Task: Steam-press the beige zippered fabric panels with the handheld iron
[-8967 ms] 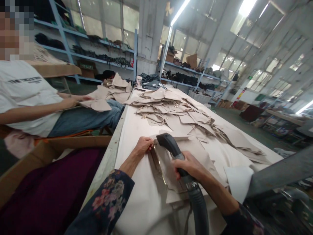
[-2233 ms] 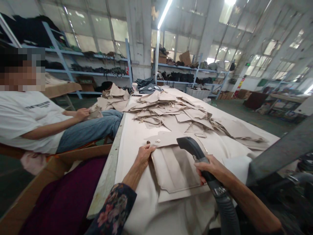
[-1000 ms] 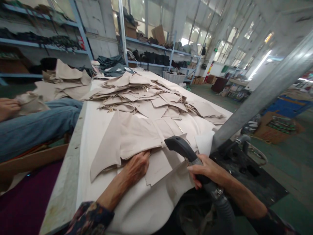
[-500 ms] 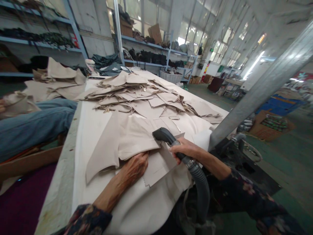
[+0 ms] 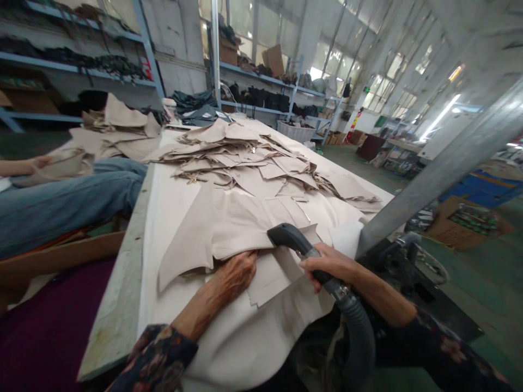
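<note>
My right hand [image 5: 324, 264] is wrapped round the handle of a black vacuum hose nozzle [image 5: 286, 235], whose tip rests at the right edge of a beige fabric piece [image 5: 241, 223]. The ribbed hose curves down toward the front edge. My left hand [image 5: 237, 270] grips the near edge of that same piece, its fingertips hidden under the fabric. Beneath and to the right of my left hand lies a flat beige panel [image 5: 272, 277] with a notched corner. Behind the piece spreads a heap of beige fabric pieces [image 5: 245, 152].
A slanted metal post [image 5: 429, 169] rises at the right beside black equipment. At the left, a seated person's jeans-clad leg [image 5: 73, 201] and hand [image 5: 36, 163] are next to the table edge [image 5: 122, 283]. Shelves [image 5: 261, 79] with cartons stand behind.
The whole view has shifted, so the table's contents appear further right. Both my hands keep their holds. The other person's hand and forearm show more at the left.
</note>
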A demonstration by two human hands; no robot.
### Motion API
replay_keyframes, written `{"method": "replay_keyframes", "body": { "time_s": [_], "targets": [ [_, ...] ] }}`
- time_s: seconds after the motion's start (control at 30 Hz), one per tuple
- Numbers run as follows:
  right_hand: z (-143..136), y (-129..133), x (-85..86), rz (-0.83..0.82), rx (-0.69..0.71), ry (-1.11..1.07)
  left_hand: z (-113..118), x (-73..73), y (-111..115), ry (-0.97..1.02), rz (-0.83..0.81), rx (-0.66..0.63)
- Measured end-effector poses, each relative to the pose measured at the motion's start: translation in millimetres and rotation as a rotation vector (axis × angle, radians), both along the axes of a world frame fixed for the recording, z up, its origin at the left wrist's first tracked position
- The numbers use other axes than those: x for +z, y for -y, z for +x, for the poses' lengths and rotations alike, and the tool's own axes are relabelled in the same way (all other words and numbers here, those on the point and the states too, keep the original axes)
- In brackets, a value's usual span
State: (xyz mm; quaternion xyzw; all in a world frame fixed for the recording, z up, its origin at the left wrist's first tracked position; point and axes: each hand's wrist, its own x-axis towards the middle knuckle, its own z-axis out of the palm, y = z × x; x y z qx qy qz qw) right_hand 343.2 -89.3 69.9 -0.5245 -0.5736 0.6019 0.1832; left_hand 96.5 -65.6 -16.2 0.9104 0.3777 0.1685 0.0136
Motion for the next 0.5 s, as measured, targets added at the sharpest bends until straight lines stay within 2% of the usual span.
{"method": "replay_keyframes", "body": {
  "time_s": [0.23,0.37,0.43,0.5],
  "targets": [
    [-15,-35,-4.6,0.117,-0.058,-0.002,1,-0.9,0,-0.192,0.11,-0.02],
    [-10,-34,2.5,0.232,-0.089,-0.007,13,2.9,11,-0.206,0.042,0.19],
    [-6,-30,7.4,0.247,-0.102,-0.025,19,5.9,25,-0.202,0.102,0.287],
    [-3,-24,11.9,0.235,-0.101,-0.023,20,11.9,40,-0.123,0.21,0.283]
  ]
}}
